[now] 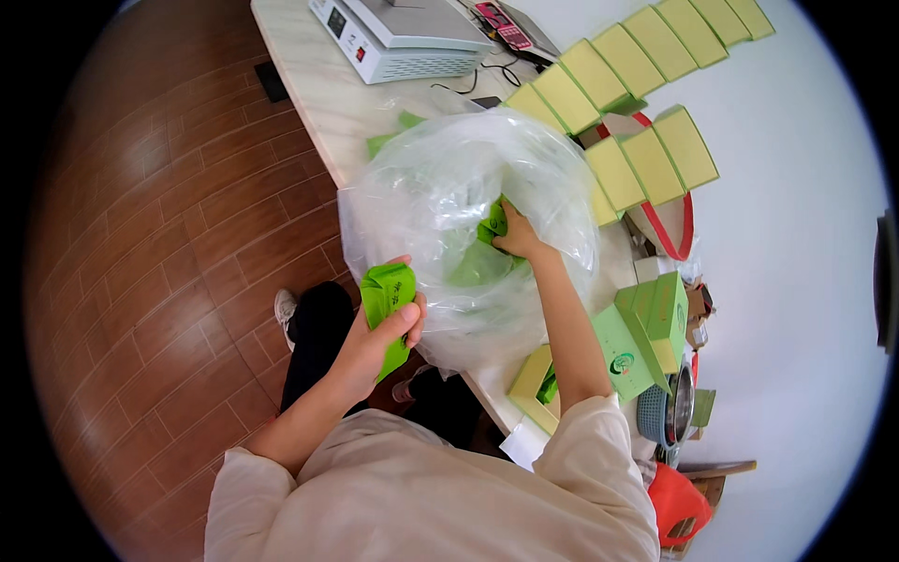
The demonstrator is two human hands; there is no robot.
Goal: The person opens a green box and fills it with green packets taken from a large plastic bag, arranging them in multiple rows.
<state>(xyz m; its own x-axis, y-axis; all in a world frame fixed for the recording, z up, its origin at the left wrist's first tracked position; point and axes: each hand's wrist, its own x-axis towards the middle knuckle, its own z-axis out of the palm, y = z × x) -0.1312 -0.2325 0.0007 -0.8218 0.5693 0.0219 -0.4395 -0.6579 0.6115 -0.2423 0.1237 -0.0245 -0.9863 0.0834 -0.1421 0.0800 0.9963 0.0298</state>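
My left hand (361,351) is closed around bright green foil packets (386,288), held upright just outside the near left rim of a large clear plastic bag (403,178). Inside the bag's wide mouth, my right hand (521,234) grips another green packet (491,225); its fingertips are partly hidden. More green shows blurred through the bag's wall and bottom. An open pale yellow box (530,377) sits below my right forearm, with a green packet (548,386) inside it, partly covered by my arm.
A white machine (412,47) with a red switch stands at the table's far left. Rows of yellow-green boxes (623,66) line the wall side. A green carton (655,318), a blue basket (653,414) and a red bag (676,504) are at right. Tiled floor lies left.
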